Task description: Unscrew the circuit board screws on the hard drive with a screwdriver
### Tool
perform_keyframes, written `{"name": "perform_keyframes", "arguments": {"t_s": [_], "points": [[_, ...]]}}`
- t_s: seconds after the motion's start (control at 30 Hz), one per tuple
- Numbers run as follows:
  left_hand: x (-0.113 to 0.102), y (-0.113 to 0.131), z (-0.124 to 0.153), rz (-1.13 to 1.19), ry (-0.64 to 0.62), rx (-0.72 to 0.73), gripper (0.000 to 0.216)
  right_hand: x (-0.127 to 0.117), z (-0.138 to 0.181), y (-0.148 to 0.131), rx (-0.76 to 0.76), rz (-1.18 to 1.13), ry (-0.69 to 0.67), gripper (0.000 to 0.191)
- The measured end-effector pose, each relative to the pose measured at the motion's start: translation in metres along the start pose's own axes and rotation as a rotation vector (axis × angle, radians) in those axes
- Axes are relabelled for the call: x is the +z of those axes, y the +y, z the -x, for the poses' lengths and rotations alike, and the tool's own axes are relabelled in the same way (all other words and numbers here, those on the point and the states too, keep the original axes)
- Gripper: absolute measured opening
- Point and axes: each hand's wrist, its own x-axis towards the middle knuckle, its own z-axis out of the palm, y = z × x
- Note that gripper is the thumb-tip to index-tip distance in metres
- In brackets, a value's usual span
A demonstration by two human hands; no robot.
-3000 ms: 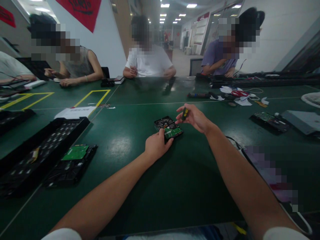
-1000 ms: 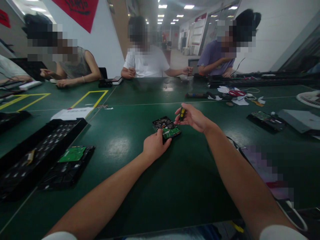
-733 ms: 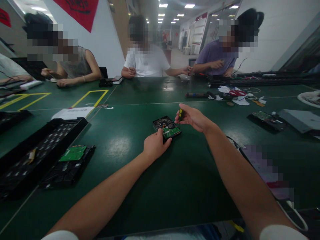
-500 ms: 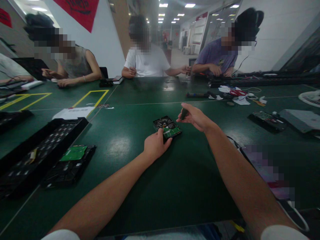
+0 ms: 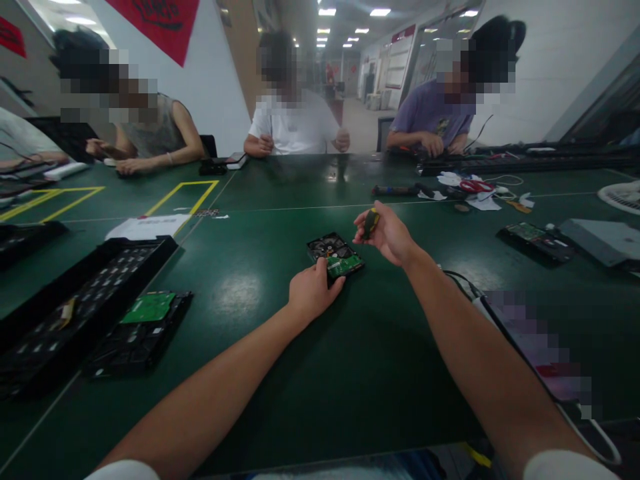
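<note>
On the green table a hard drive (image 5: 345,265) lies with its circuit board facing up, black casing at the far end. My left hand (image 5: 313,291) grips its near left edge, thumb and fingers closed around the corner. Just right of the drive and above the table is my right hand (image 5: 393,237), palm turned inward. Its curled fingers hold a small screwdriver (image 5: 371,223) with a dark and yellow handle; the tip is hard to make out. A second hard drive (image 5: 145,327) with a green board rests at the left, beside a long black tray (image 5: 165,248).
White paper (image 5: 145,227) lies behind the tray. On the right are another drive (image 5: 537,243), a grey box (image 5: 605,240) and a cabled device (image 5: 530,340) beside my right forearm. Scraps and red-handled scissors (image 5: 475,187) lie farther back. Several people sit across the table.
My right hand has tilted, and the screwdriver's yellow handle part now shows. My left hand and the hard drive stay put. The middle person's arm has drawn back from the right.
</note>
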Motion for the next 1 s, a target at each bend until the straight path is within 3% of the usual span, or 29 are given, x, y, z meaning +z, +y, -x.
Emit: {"name": "perform_keyframes", "arguments": {"t_s": [0.47, 0.73, 1.0], "points": [[0.0035, -0.0015, -0.0011, -0.002, 0.001, 0.006, 0.053, -0.0015, -0.0010, -0.0042, -0.035, 0.132, 0.102, 0.037], [0.0036, -0.0009, -0.0011, 0.006, 0.002, -0.005, 0.056, 0.0065, 0.0037, -0.0037, 0.003, -0.009, -0.073, 0.040], [0.0003, -0.0005, -0.0010, -0.003, -0.015, -0.009, 0.053, 0.0033, 0.0043, -0.0080, -0.009, 0.050, -0.056, 0.032]]}}
